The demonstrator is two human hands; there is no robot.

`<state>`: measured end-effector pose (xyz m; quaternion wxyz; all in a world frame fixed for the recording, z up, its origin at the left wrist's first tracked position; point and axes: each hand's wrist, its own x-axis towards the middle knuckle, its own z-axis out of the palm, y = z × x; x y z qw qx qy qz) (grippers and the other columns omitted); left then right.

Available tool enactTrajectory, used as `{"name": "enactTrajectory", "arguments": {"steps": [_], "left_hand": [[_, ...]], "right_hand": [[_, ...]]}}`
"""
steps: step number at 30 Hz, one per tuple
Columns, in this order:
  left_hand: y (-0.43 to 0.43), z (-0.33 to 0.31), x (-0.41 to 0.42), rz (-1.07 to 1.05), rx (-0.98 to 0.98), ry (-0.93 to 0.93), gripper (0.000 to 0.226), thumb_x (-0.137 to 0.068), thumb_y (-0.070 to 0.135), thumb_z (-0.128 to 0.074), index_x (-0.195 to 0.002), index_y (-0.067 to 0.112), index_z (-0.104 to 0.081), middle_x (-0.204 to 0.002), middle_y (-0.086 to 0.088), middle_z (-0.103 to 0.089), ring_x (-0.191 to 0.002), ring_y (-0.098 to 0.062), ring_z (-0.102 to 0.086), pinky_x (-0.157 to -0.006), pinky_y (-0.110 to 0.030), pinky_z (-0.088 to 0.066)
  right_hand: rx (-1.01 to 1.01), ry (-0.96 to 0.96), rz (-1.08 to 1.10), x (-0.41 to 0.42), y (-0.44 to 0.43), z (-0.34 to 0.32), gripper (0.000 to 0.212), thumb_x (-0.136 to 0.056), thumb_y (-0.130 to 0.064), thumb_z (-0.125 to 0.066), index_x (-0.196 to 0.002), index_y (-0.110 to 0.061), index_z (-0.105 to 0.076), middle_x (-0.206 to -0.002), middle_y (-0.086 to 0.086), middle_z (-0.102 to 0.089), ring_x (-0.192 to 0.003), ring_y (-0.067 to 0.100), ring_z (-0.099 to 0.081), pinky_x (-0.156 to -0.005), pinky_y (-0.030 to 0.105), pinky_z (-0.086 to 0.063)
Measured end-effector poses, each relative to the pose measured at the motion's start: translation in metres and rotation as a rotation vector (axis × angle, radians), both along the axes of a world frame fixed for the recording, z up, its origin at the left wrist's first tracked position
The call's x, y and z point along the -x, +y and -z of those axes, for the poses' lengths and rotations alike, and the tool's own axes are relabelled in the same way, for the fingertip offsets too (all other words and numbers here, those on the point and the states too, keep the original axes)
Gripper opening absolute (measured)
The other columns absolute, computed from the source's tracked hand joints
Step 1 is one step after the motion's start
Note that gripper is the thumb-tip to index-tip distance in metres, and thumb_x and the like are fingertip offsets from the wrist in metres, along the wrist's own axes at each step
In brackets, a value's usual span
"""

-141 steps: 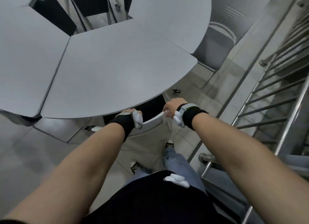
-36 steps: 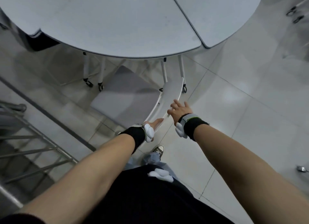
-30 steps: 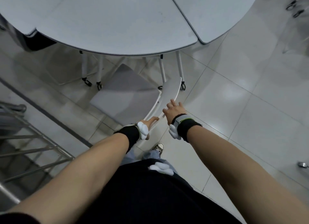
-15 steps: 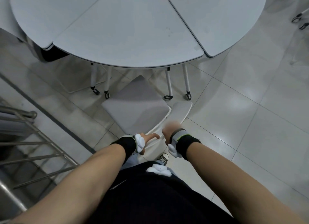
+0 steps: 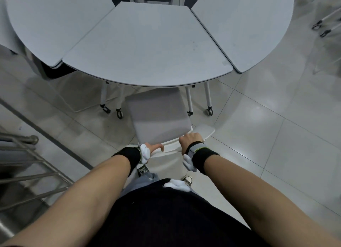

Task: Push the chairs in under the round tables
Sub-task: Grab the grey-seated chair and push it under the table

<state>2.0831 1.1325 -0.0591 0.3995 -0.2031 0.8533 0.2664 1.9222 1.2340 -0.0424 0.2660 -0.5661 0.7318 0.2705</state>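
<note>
Head view: the chair is seen square to the round worktop, its grey seat only just under the rim between the castered legs. The white backrest is gripped along its top edge, left hand and right hand spaced apart with fingers clamped on it, presumably so the push can be kept straight and the legs missed.

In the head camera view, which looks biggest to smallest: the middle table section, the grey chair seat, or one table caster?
1. Middle table section, by far.
2. Grey chair seat, though part is hidden under the table.
3. Table caster, tiny.
</note>
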Motion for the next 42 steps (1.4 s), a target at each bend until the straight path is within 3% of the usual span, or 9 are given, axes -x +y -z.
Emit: {"name": "enactTrajectory", "arguments": {"steps": [7, 12, 20, 31, 33, 34, 35, 38, 42], "left_hand": [[-0.089, 0.003, -0.026, -0.109, 0.110, -0.191, 0.057, -0.090, 0.018, -0.060, -0.143, 0.030, -0.042, -0.146, -0.012, -0.043, -0.131, -0.030, -0.047, -0.109, -0.032, -0.038], [-0.139, 0.006, -0.029, -0.237, 0.185, -0.226, 0.040, -0.086, 0.033, -0.065, -0.124, 0.022, -0.064, -0.137, -0.006, -0.056, -0.122, -0.026, -0.056, -0.102, -0.029, -0.047], [-0.199, 0.005, -0.010, -0.320, 0.187, -0.281, 0.037, -0.096, 0.023, -0.051, -0.130, 0.010, -0.060, -0.137, -0.012, -0.056, -0.127, -0.029, -0.052, -0.092, -0.028, -0.041], [-0.220, 0.006, 0.060, -0.213, 0.227, -0.281, 0.014, -0.090, 0.030, -0.058, -0.088, 0.022, -0.047, -0.094, -0.007, -0.043, -0.083, -0.022, -0.042, -0.074, -0.022, -0.034], [-0.228, 0.005, 0.063, -0.161, 0.208, -0.314, 0.013, -0.089, 0.021, -0.058, -0.096, 0.032, -0.059, -0.095, -0.001, -0.040, -0.088, -0.028, -0.053, -0.078, -0.023, -0.041], [-0.234, 0.008, 0.062, -0.112, 0.197, -0.310, 0.031, -0.088, 0.015, -0.058, -0.110, 0.034, -0.066, -0.122, 0.008, -0.062, -0.101, -0.030, -0.061, -0.084, -0.023, -0.045], [-0.237, 0.009, 0.060, -0.058, 0.194, -0.296, 0.041, -0.087, 0.011, -0.056, -0.123, 0.030, -0.066, -0.126, -0.007, -0.065, -0.112, -0.027, -0.062, -0.091, -0.023, -0.046], [-0.254, 0.008, 0.054, -0.042, 0.215, -0.295, 0.041, -0.089, 0.010, -0.053, -0.126, 0.022, -0.064, -0.130, 0.001, -0.065, -0.116, -0.020, -0.063, -0.094, -0.020, -0.046], [-0.280, 0.005, 0.046, -0.183, 0.210, -0.299, 0.030, -0.095, 0.021, -0.054, -0.121, 0.013, -0.066, -0.129, -0.005, -0.064, -0.117, -0.021, -0.061, -0.092, -0.022, -0.045]], "right_hand": [[-0.004, 0.048, 0.146, 0.034, -0.021, -0.001, 0.029, -0.085, -0.011, -0.050, -0.112, -0.013, -0.061, -0.116, 0.010, -0.065, -0.107, 0.030, -0.062, -0.084, 0.039, -0.052], [0.014, 0.018, 0.081, 0.025, -0.056, 0.006, 0.024, -0.085, -0.012, -0.051, -0.106, -0.011, -0.064, -0.110, 0.011, -0.067, -0.101, 0.032, -0.063, -0.080, 0.038, -0.051], [0.130, 0.009, 0.025, 0.048, -0.125, 0.018, 0.025, -0.086, -0.004, -0.044, -0.097, -0.009, -0.066, -0.102, 0.012, -0.070, -0.094, 0.032, -0.066, -0.067, 0.036, -0.042], [0.019, -0.020, -0.071, 0.143, -0.183, 0.012, 0.030, -0.091, -0.011, -0.043, -0.112, -0.009, -0.064, -0.120, 0.015, -0.062, -0.110, 0.033, -0.060, -0.094, 0.042, -0.042], [-0.005, -0.017, -0.112, 0.145, -0.188, 0.010, 0.028, -0.090, -0.011, -0.043, -0.109, -0.009, -0.065, -0.117, 0.014, -0.064, -0.109, 0.032, -0.060, -0.091, 0.041, -0.044], [-0.019, -0.022, -0.123, 0.145, -0.192, 0.009, 0.026, -0.090, -0.011, -0.044, -0.105, -0.009, -0.066, -0.115, 0.013, -0.066, -0.108, 0.032, -0.061, -0.088, 0.041, -0.046], [-0.035, -0.034, -0.127, 0.145, -0.195, 0.007, 0.022, -0.089, -0.011, -0.045, -0.096, -0.008, -0.066, -0.110, 0.013, -0.067, -0.106, 0.032, -0.062, -0.085, 0.040, -0.047], [-0.068, -0.098, -0.094, 0.142, -0.206, -0.001, 0.023, -0.081, -0.012, -0.049, -0.060, -0.014, -0.042, -0.077, 0.009, -0.061, -0.091, 0.032, -0.063, -0.074, 0.035, -0.047], [-0.069, -0.119, -0.072, 0.120, -0.221, -0.002, 0.010, -0.084, -0.010, -0.047, -0.075, -0.013, -0.051, -0.096, 0.011, -0.068, -0.087, 0.029, -0.063, -0.070, 0.035, -0.043]]}}
